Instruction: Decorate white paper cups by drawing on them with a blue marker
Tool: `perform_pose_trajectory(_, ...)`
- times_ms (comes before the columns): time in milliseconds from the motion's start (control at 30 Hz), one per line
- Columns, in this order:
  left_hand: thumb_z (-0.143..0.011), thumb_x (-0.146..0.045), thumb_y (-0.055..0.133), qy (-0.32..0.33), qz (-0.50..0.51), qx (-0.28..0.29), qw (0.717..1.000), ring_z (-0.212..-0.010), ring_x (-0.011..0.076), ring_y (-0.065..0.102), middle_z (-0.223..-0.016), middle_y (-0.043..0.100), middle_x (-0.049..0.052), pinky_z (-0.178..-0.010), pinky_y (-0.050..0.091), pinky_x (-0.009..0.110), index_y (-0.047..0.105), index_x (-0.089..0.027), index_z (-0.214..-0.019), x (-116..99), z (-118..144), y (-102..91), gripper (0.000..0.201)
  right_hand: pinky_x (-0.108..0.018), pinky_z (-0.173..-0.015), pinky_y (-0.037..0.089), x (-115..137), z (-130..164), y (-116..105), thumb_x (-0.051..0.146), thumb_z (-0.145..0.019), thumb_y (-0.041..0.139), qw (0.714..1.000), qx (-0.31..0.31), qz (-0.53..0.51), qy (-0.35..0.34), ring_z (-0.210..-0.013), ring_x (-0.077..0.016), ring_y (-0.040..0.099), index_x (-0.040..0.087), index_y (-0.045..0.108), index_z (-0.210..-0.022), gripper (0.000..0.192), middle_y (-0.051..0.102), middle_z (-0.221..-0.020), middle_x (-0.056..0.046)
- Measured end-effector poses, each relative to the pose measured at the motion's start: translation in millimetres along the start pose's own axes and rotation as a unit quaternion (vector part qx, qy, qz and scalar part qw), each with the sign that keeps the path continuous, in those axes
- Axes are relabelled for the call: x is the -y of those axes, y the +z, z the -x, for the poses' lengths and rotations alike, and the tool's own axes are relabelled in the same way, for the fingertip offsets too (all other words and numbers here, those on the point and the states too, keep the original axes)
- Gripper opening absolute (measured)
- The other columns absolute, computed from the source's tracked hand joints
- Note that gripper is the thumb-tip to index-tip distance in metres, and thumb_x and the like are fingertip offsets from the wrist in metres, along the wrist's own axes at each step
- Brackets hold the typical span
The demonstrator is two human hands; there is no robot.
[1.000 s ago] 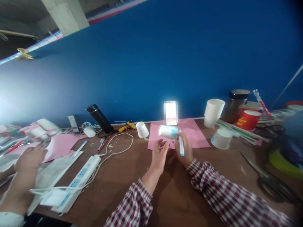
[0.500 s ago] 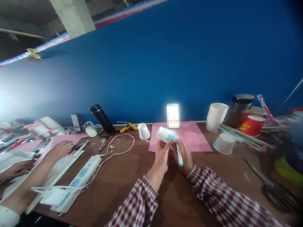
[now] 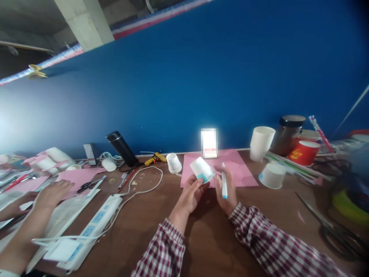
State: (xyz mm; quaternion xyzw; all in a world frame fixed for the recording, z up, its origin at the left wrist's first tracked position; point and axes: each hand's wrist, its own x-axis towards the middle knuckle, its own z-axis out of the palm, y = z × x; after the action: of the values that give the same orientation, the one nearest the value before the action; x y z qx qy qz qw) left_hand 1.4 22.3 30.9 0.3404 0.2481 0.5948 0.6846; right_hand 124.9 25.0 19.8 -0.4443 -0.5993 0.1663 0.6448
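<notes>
A white paper cup (image 3: 201,167) with a blue patch is tilted in my left hand (image 3: 190,193), whose fingers grip it from below. My right hand (image 3: 230,189) holds a white marker (image 3: 224,183) with a blue end pointing down toward my wrist. The marker's upper tip is apart from the cup. Beneath and behind both hands lies a pink sheet of paper (image 3: 242,169). At the back of the sheet stands a small, bright, blurred-out rectangle (image 3: 209,143). Another white paper cup (image 3: 173,163) sits upside down just left of the sheet.
To the right are stacked white cups (image 3: 261,143), an overturned cup (image 3: 272,175), a red cup (image 3: 304,152), a dark jar (image 3: 289,134) and scissors (image 3: 325,223). Leftward lie a power strip (image 3: 92,231), a yellow glue gun (image 3: 155,158), a black flask (image 3: 122,148) and a co-worker's hand (image 3: 54,192).
My right hand has moved away from the cup, marker still held. The cup now tips differently in my left hand. The co-worker's hand has drawn back from the small scissors.
</notes>
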Motion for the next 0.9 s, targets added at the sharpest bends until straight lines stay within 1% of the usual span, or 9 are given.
perform_pose_trajectory(67,-0.074,-0.026,0.07,-0.014,0.006,0.011,1.0,-0.103,0.0231,0.061,-0.111,0.065,0.012,-0.096,0.043,0.038,0.06,-0.015,-0.106,-0.2,2.2,-0.4,0.035,-0.039,-0.079,0.053,0.5,-0.6,-0.6,0.027,-0.09,0.046,0.999,0.021,-0.022,0.022,-0.091,-0.0203,0.059,0.019,0.049,-0.109,0.021,0.056,-0.105,-0.009)
perform_pose_trajectory(133,-0.076,-0.03,0.068,-0.02,0.01,0.001,1.0,-0.105,0.0236,0.062,-0.113,0.065,0.011,-0.098,0.042,0.039,0.06,-0.016,-0.108,0.5,2.8,0.8,0.036,-0.038,-0.076,0.054,0.2,-0.1,-0.1,0.026,-0.088,0.049,0.999,0.036,-0.029,0.026,-0.087,-0.0196,0.06,0.019,0.048,-0.108,0.021,0.057,-0.103,-0.009)
perform_pose_trajectory(267,-0.076,-0.028,0.066,-0.008,0.01,-0.043,0.999,-0.104,0.023,0.062,-0.109,0.067,0.01,-0.097,0.042,0.039,0.06,-0.017,-0.107,2.3,1.1,3.6,0.033,-0.042,-0.083,0.052,-1.5,1.4,1.0,0.022,-0.084,0.055,0.998,0.014,0.01,-0.055,-0.094,-0.0222,0.06,0.02,0.048,-0.105,0.022,0.058,-0.103,-0.009)
perform_pose_trajectory(333,-0.077,-0.026,0.065,0.011,0.016,-0.059,0.998,-0.102,0.0214,0.063,-0.106,0.068,0.008,-0.096,0.043,0.037,0.061,-0.018,-0.105,2.9,-0.1,3.2,0.03,-0.044,-0.086,0.052,-1.2,1.9,0.9,0.019,-0.084,0.054,0.995,0.025,0.012,-0.095,-0.098,-0.023,0.06,0.021,0.048,-0.106,0.023,0.059,-0.104,-0.01)
perform_pose_trajectory(400,-0.079,-0.028,0.062,0.016,0.028,-0.067,0.997,-0.097,0.02,0.064,-0.103,0.069,0.008,-0.095,0.043,0.034,0.063,-0.016,-0.103,3.2,-0.7,2.0,0.027,-0.044,-0.088,0.051,0.7,2.8,0.6,0.016,-0.084,0.054,0.99,0.054,0.011,-0.13,-0.102,-0.0234,0.06,0.022,0.049,-0.107,0.024,0.06,-0.107,-0.01)
perform_pose_trajectory(467,-0.081,-0.033,0.058,0.002,0.042,-0.067,0.997,-0.093,0.02,0.064,-0.099,0.069,0.01,-0.093,0.044,0.033,0.065,-0.013,-0.1,2.6,-0.4,1.4,0.028,-0.044,-0.088,0.052,4.1,4.5,0.5,0.013,-0.083,0.053,0.983,0.087,0.013,-0.158,-0.104,-0.0234,0.06,0.023,0.051,-0.106,0.026,0.061,-0.109,-0.01)
perform_pose_trajectory(633,-0.08,-0.051,0.056,-0.051,0.063,-0.03,0.996,-0.087,0.0211,0.064,-0.087,0.067,0.009,-0.093,0.044,0.037,0.065,-0.01,-0.097,-2.6,3.9,6.2,0.045,-0.043,-0.09,0.052,12.6,9.0,1.2,0.007,-0.079,0.054,0.967,0.132,0.006,-0.218,-0.107,-0.0222,0.059,0.024,0.053,-0.102,0.028,0.064,-0.107,-0.008)
perform_pose_trajectory(733,-0.08,-0.05,0.059,-0.043,0.067,-0.032,0.996,-0.087,0.0204,0.063,-0.085,0.066,0.008,-0.092,0.045,0.035,0.064,-0.011,-0.096,-2.9,4.8,8.0,0.042,-0.043,-0.09,0.052,13.0,9.7,1.9,0.007,-0.079,0.054,0.967,0.137,0.005,-0.217,-0.105,-0.0217,0.059,0.024,0.053,-0.102,0.028,0.065,-0.106,-0.008)
perform_pose_trajectory(900,-0.081,-0.041,0.062,0.03,0.029,-0.057,0.997,-0.079,0.0172,0.065,-0.088,0.068,0.006,-0.085,0.047,0.034,0.063,-0.015,-0.097,3.5,1.7,4.1,0.03,-0.041,-0.085,0.053,6.8,9.4,2.8,0.007,-0.08,0.052,0.977,0.116,0.006,-0.179,-0.1,-0.0214,0.061,0.023,0.052,-0.104,0.029,0.063,-0.105,-0.009)
